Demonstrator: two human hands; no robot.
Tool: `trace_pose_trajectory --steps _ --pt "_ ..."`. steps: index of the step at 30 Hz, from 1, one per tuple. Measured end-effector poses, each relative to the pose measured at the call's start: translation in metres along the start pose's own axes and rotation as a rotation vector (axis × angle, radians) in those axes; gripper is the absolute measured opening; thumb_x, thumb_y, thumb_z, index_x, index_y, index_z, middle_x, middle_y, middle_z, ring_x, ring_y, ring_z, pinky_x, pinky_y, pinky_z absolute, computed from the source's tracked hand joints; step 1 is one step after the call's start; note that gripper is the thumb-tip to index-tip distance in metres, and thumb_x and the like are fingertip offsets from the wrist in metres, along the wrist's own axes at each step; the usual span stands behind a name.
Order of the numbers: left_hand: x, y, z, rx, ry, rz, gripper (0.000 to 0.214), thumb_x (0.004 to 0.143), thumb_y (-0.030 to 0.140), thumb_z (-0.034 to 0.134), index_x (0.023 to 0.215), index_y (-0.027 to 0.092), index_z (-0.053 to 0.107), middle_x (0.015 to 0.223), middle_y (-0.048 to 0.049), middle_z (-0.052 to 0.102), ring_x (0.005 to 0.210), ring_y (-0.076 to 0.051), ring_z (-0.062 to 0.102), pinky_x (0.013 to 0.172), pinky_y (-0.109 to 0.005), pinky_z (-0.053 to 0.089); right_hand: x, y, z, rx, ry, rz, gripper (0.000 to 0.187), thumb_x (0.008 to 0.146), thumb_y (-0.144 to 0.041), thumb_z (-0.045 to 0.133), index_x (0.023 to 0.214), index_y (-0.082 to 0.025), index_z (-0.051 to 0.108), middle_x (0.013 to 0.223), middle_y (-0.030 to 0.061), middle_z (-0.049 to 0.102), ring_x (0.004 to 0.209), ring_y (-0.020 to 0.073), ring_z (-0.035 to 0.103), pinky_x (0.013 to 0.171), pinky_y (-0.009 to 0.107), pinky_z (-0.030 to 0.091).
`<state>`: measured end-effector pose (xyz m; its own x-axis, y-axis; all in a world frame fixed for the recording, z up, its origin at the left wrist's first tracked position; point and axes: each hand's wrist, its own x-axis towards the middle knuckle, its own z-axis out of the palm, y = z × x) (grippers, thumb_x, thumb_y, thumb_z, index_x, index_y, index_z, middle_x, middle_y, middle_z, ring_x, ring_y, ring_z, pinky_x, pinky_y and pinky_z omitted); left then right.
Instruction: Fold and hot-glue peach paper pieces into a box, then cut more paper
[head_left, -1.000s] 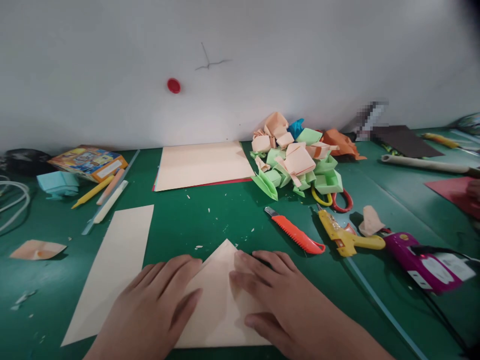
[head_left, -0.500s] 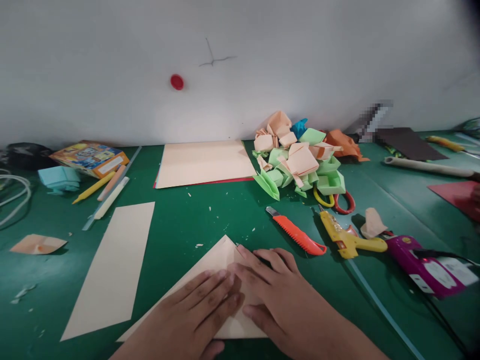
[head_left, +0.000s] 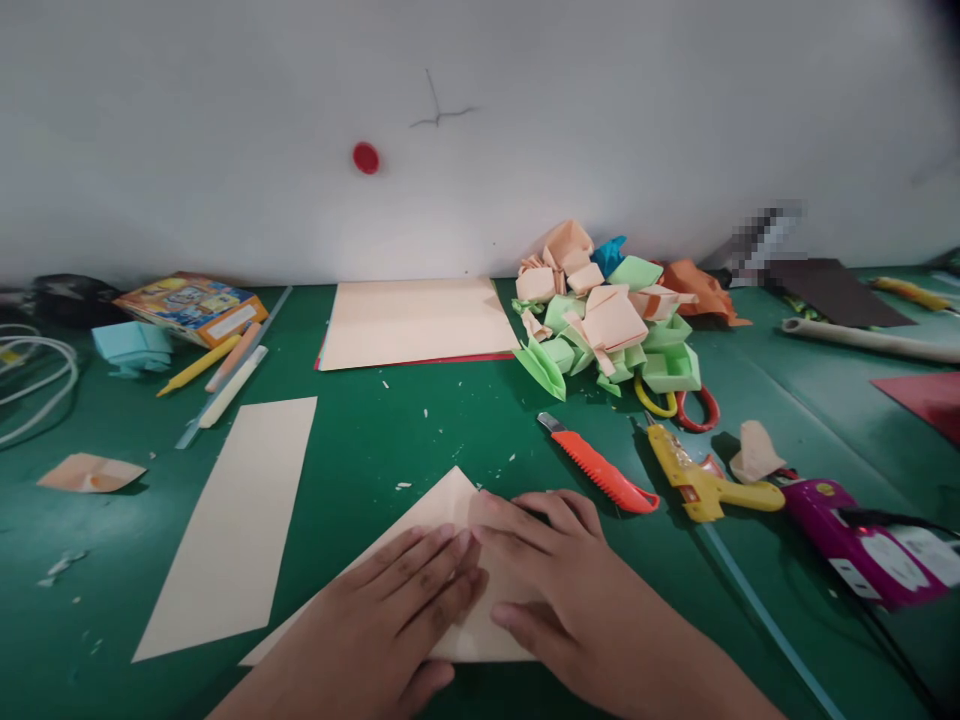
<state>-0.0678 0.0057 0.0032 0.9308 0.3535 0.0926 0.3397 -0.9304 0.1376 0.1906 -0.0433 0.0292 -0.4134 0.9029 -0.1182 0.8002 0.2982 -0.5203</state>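
A cream sheet of paper [head_left: 480,638], folded into a triangle with its peak pointing away from me, lies at the near edge of the view. Flat across its left slope rests my left hand [head_left: 386,605], fingers stretched and pressed on the paper near the middle. My right hand [head_left: 551,570] lies on the other slope, fingers spread, its fingertips close to those of the left. Both hands cover much of the sheet. Left of them is a cream paper strip [head_left: 232,525]. An orange utility knife [head_left: 604,470] lies beyond my right hand.
A yellow glue gun [head_left: 697,475], scissors [head_left: 697,410] and a purple device [head_left: 862,540] with cables lie to the right. Folded paper pieces [head_left: 611,320] are heaped at the back, beside a paper stack [head_left: 420,320]. Glue sticks [head_left: 234,387] and a colourful box [head_left: 199,305] sit left.
The view has turned slightly left, so things appear shifted right. My fingers have slid only a little on the paper. Part of another person's hand at the right edge has left the view.
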Motion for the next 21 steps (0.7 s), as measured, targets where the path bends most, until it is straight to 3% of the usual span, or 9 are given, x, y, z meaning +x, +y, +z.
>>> trace_pose_trajectory --steps 5,12,21 --pt "0.000 -0.001 0.004 -0.036 0.017 -0.001 0.064 0.102 0.037 0.057 0.161 0.031 0.035 0.162 -0.0005 0.046 0.145 -0.019 0.051 0.127 -0.031 0.034 0.011 -0.002 -0.001 -0.002 0.045 0.007 0.037 0.104 -0.036 0.052 0.140 -0.033 0.059 0.154 -0.0010 0.057 0.129 0.0260 0.052 0.112 0.049 0.037" --pt "-0.005 -0.001 0.010 0.055 0.035 0.016 0.058 0.101 0.043 0.057 0.155 0.023 0.048 0.161 -0.0052 0.048 0.142 -0.023 0.055 0.124 -0.034 0.039 0.027 -0.004 0.009 -0.103 0.018 -0.015 0.055 0.104 -0.041 0.050 0.157 -0.025 0.042 0.165 0.0016 0.044 0.129 0.0313 0.046 0.110 0.053 0.040" --pt "-0.004 0.000 0.007 0.048 0.070 0.001 0.054 0.104 0.043 0.051 0.154 0.024 0.048 0.159 -0.0049 0.052 0.141 -0.021 0.056 0.123 -0.034 0.040 0.028 -0.002 0.012 -0.134 0.024 -0.026 0.058 0.103 -0.038 0.049 0.159 -0.024 0.040 0.167 0.0018 0.040 0.127 0.0318 0.045 0.110 0.055 0.040"
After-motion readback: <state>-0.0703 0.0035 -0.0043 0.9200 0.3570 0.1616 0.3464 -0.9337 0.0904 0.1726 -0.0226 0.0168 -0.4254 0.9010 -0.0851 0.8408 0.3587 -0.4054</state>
